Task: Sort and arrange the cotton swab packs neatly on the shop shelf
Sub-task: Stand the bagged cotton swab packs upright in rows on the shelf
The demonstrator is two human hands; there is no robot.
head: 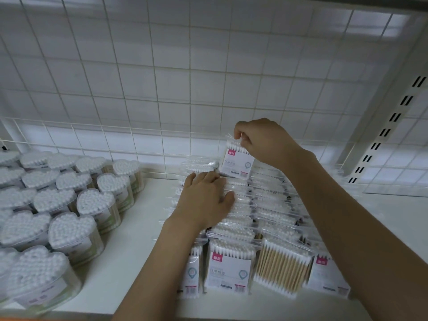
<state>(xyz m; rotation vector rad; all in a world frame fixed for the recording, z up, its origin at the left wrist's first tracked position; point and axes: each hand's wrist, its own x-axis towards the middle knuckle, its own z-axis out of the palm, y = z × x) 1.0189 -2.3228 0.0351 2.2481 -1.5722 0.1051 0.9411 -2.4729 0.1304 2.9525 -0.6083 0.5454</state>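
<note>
Head view: my right hand (261, 141) pinches the top seal of a clear plastic cotton swab pack with a white-and-pink label (236, 161), held upright at the back of the white shelf (139, 228), long axis vertical, label facing me. My left hand (205, 199) presses flat, fingers extended, on the standing rows of packs (243, 214). Risk, in my judgement: the thin seal slips, or the leaning rows topple if I lift that hand.

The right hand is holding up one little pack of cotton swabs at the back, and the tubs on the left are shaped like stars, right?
Not quite. The tubs on the left are shaped like hearts, not stars; the head view shows their heart-shaped tops full of white swab tips. The rest is right: the right hand pinches one small pack up at the back.
</note>
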